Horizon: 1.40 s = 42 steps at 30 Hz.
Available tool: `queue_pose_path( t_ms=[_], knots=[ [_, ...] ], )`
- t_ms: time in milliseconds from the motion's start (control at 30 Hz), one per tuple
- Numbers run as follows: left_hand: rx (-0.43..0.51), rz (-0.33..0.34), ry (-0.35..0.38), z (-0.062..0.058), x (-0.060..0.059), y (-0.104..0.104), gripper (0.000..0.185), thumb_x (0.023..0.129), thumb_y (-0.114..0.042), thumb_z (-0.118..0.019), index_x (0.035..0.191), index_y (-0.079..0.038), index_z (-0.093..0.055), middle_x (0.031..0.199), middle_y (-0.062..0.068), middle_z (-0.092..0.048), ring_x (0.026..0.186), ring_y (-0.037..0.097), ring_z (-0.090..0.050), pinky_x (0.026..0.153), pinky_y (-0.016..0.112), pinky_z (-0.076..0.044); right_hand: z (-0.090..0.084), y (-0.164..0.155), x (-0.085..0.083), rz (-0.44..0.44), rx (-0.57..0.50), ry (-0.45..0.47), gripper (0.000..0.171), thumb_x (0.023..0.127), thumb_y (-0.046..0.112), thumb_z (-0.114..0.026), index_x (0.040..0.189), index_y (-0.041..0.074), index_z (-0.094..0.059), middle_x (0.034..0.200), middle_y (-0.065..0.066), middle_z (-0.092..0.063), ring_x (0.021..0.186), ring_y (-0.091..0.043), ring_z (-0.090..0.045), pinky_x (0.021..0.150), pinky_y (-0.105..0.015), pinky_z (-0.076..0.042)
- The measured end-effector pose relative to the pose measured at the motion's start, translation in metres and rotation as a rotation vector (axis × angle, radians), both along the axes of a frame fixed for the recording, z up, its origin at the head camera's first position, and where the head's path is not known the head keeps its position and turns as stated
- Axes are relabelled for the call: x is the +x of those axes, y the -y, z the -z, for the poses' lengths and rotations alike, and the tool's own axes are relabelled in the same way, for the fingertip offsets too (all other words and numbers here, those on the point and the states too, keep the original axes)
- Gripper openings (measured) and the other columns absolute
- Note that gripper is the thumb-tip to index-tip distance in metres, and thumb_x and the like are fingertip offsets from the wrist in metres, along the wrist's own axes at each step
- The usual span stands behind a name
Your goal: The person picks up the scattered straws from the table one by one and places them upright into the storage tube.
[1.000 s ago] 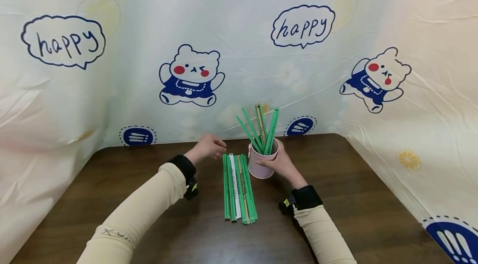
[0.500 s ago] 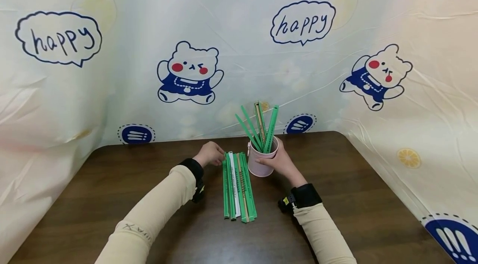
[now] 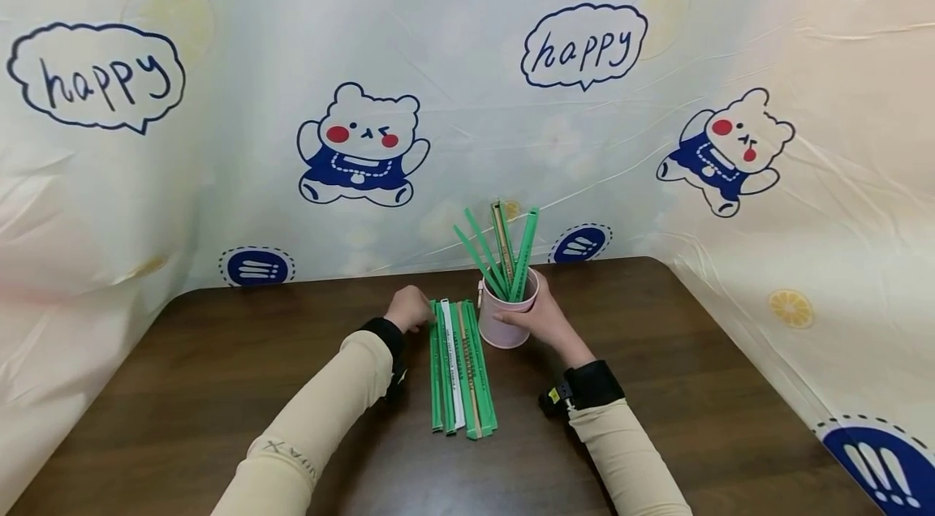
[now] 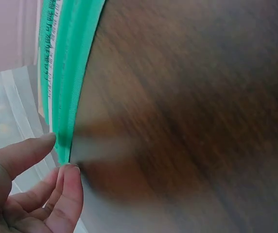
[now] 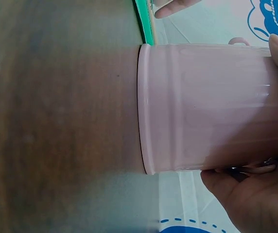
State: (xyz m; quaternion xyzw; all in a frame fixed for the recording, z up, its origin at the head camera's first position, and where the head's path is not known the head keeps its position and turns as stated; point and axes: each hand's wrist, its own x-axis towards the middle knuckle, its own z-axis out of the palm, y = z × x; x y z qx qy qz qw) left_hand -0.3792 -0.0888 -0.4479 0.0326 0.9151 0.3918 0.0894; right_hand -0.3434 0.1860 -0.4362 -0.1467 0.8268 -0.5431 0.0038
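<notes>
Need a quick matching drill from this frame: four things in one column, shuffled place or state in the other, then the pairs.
Things
1. pink cup
2. row of wrapped sticks
3. left hand
4. sticks in the cup

Place or state
A. lying flat on the table
B. fingertips at the far end of the row
C. gripped by the right hand
D. standing up, fanned out above the rim

Pairs: 1-C, 2-A, 3-B, 4-D
</notes>
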Motion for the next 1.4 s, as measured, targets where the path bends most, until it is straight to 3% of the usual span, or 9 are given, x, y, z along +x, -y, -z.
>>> queue_pose_path(
  t_ms=[67, 100, 200, 467, 633, 833, 1100, 1300, 1400],
  knots=[
    [0.001, -0.018, -0.001, -0.002, 0.003, -0.001, 0.047, 0.089, 0.001, -0.069, 0.051, -0.012, -0.043, 0.048, -0.001, -0.037, 0.046, 0.016, -0.047, 0.051, 0.031, -0.052, 0.0, 0.001, 0.0, -0.002, -0.004, -0.001, 0.102, 0.085, 0.012, -0.083, 0.159, 0.003, -0.014, 0.158, -0.025, -0.035, 0.141, -0.041, -0.044, 0.12, -0.062, -0.038],
    [-0.02, -0.047, 0.019, -0.012, 0.012, -0.006, 0.051, 0.089, 0.003, -0.068, 0.051, -0.013, -0.037, 0.047, -0.001, -0.032, 0.045, 0.016, -0.045, 0.051, 0.031, -0.051, -0.001, 0.002, 0.0, -0.002, -0.005, -0.004, 0.102, 0.084, 0.012, -0.083, 0.159, 0.003, -0.015, 0.157, -0.025, -0.035, 0.14, -0.041, -0.044, 0.12, -0.061, -0.038],
    [-0.039, -0.069, -0.017, -0.017, 0.022, -0.01, 0.059, 0.089, 0.003, -0.067, 0.051, -0.018, -0.027, 0.047, -0.006, -0.023, 0.042, 0.013, -0.04, 0.048, 0.026, -0.045, -0.001, 0.002, 0.001, -0.007, -0.005, -0.011, 0.102, 0.084, 0.012, -0.084, 0.158, 0.002, -0.015, 0.157, -0.025, -0.035, 0.14, -0.041, -0.045, 0.119, -0.062, -0.039],
    [-0.07, -0.157, 0.014, -0.023, 0.027, -0.016, 0.05, 0.089, 0.0, -0.07, 0.053, -0.013, -0.039, 0.052, 0.003, -0.047, 0.048, 0.016, -0.054, 0.05, 0.025, -0.048, -0.003, 0.004, 0.0, -0.014, 0.008, 0.006, 0.103, 0.085, 0.011, -0.082, 0.16, 0.001, -0.011, 0.159, -0.027, -0.032, 0.141, -0.043, -0.043, 0.119, -0.064, -0.039],
    [-0.056, -0.177, 0.021, -0.024, 0.027, -0.014, 0.034, 0.089, 0.001, -0.069, 0.06, -0.007, -0.053, 0.055, 0.004, -0.052, 0.052, 0.018, -0.06, 0.053, 0.027, -0.053, -0.002, 0.005, 0.0, -0.024, 0.002, -0.03, 0.101, 0.084, 0.014, -0.084, 0.158, 0.004, -0.016, 0.156, -0.024, -0.036, 0.139, -0.041, -0.046, 0.117, -0.063, -0.041],
    [0.033, -0.198, 0.057, -0.021, 0.027, -0.004, 0.008, 0.089, 0.0, -0.071, 0.088, 0.008, -0.069, 0.075, 0.015, -0.064, 0.065, 0.027, -0.07, 0.065, 0.035, -0.063, -0.001, 0.006, 0.001, -0.038, -0.006, -0.051, 0.099, 0.083, 0.012, -0.085, 0.157, 0.008, -0.02, 0.155, -0.022, -0.039, 0.138, -0.04, -0.047, 0.117, -0.063, -0.041],
    [0.2, -0.253, 0.152, -0.026, 0.024, 0.013, 0.031, 0.091, -0.001, -0.071, 0.116, 0.016, -0.063, 0.112, 0.029, -0.065, 0.1, 0.04, -0.074, 0.078, 0.037, -0.065, 0.002, 0.006, 0.003, -0.028, 0.011, -0.061, 0.1, 0.083, 0.014, -0.085, 0.157, 0.002, -0.019, 0.154, -0.026, -0.039, 0.137, -0.041, -0.048, 0.114, -0.062, -0.044],
    [0.301, -0.169, 0.112, -0.049, 0.023, 0.024, 0.037, 0.099, -0.003, -0.063, 0.131, 0.015, -0.059, 0.136, 0.032, -0.057, 0.121, 0.042, -0.064, 0.1, 0.044, -0.059, 0.0, 0.004, 0.004, 0.002, 0.012, -0.046, 0.102, 0.082, 0.015, -0.086, 0.157, 0.002, -0.018, 0.154, -0.025, -0.039, 0.138, -0.04, -0.048, 0.115, -0.06, -0.043],
    [0.355, -0.146, 0.075, -0.067, 0.022, 0.028, 0.037, 0.101, -0.005, -0.06, 0.134, 0.014, -0.057, 0.135, 0.029, -0.058, 0.116, 0.036, -0.066, 0.108, 0.048, -0.054, 0.0, 0.002, 0.004, 0.008, 0.013, -0.045, 0.102, 0.082, 0.015, -0.086, 0.157, 0.001, -0.019, 0.154, -0.025, -0.039, 0.138, -0.041, -0.048, 0.116, -0.06, -0.043]
  ],
)
